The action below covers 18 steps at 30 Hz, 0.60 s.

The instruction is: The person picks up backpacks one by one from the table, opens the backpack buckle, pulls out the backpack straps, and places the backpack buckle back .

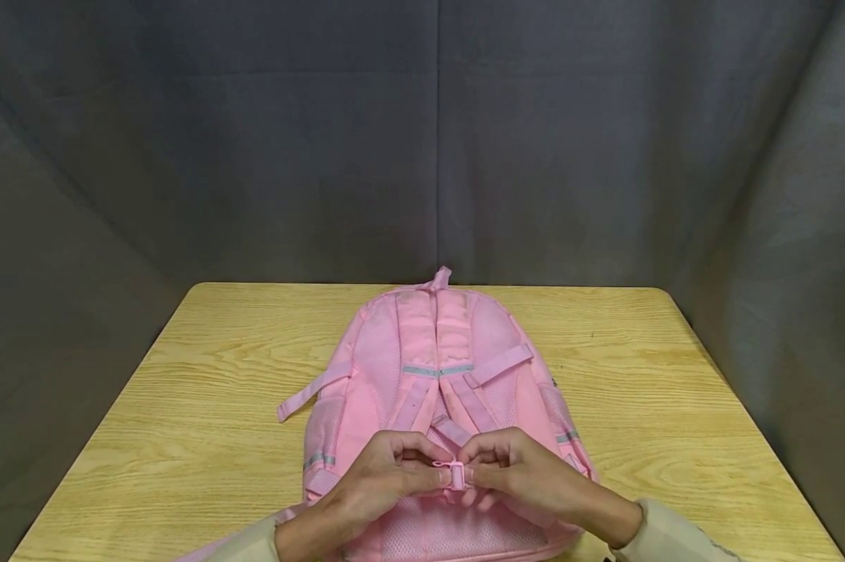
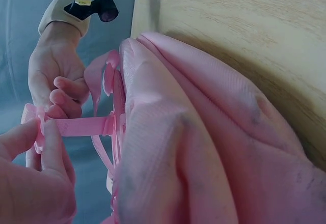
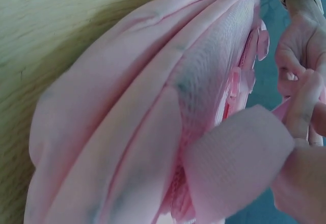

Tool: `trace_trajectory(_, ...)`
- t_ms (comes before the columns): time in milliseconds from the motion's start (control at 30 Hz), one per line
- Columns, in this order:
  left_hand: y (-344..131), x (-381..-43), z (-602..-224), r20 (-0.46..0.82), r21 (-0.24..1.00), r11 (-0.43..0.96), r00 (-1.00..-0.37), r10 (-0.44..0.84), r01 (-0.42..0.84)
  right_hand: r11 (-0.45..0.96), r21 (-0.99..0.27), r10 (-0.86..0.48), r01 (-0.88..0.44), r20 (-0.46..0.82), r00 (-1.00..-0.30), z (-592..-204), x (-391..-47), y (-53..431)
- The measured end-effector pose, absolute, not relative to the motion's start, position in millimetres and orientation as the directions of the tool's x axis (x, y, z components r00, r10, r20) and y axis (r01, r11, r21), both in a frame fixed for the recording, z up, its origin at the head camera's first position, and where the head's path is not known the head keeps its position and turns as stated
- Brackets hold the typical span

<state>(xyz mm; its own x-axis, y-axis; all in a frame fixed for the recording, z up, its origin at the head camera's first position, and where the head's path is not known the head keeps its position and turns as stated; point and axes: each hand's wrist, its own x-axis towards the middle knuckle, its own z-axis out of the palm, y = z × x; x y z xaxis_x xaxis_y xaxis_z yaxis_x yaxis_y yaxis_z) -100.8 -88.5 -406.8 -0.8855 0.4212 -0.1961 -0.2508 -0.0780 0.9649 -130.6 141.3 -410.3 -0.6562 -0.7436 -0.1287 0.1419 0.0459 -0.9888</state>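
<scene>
A pink backpack (image 1: 373, 445) lies on the table with its shoulder straps facing up. Over its lower half, my left hand (image 1: 394, 478) and right hand (image 1: 535, 478) meet at a small pink plastic strap buckle (image 1: 457, 475). Thumb and fingers of the left hand pinch one side of the buckle; those of the right hand pinch the other. In the left wrist view, pink webbing (image 2: 84, 126) runs from the held buckle to the backpack, raised off its surface. The right wrist view does not show the buckle clearly, since the fingers cover it.
The wooden table (image 1: 205, 390) extends on both sides of the backpack. One loose strap end (image 1: 313, 393) hangs over the backpack's left side, and another strap end (image 1: 507, 363) lies across its right. Grey curtains (image 1: 422, 156) enclose the back and sides.
</scene>
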Motion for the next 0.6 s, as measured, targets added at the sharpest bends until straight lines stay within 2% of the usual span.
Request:
trace_trajectory(200,-90.2,-101.5,-406.3,-0.182,0.961,-0.112,-0.882,0.435,-0.253,0.061,-0.974,-0.732,0.219,-0.193,-0.654,-406.0,-131.8,142.8)
trace_trajectory(600,-90.0,-101.7,-405.6,-0.171,0.957,-0.135,-0.876,0.45,-0.256,0.1,-0.97,-0.697,0.221,-0.226,-0.68,-407.7,-131.9,146.0)
